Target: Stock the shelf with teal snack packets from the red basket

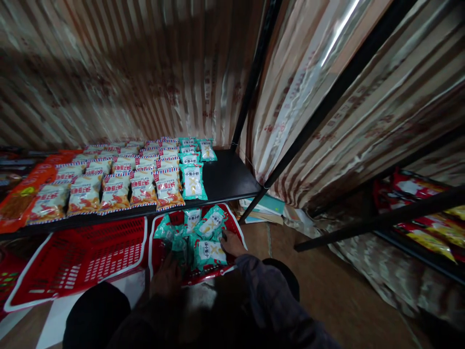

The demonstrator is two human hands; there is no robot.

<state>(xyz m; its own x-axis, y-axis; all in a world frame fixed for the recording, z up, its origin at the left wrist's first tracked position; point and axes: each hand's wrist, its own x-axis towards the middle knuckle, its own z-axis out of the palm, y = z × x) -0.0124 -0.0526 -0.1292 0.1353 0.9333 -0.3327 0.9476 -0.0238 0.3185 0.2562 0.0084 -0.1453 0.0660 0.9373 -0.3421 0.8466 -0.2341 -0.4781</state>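
Observation:
A red shopping basket (244,241) with a white rim stands below the shelf, holding several teal-and-white snack bags (211,224). My right hand (233,244) reaches over the basket's right side, its fingers somewhat apart against the right edge of the bags. In shadow at the near left of the basket, my left hand (166,277) is close to a dim teal bag (179,245); its fingers are too dark to make out. On the black shelf (232,178), teal bags of the same kind (193,181) stand beside rows of white-and-orange snack bags (115,190).
Another red basket (105,252) sits to the left, next to the first. Orange packets (23,198) lie at the shelf's left end. A black shelf post (286,167) slants down on the right, near some books (267,204). Red and yellow packets (428,228) fill another shelf farther right.

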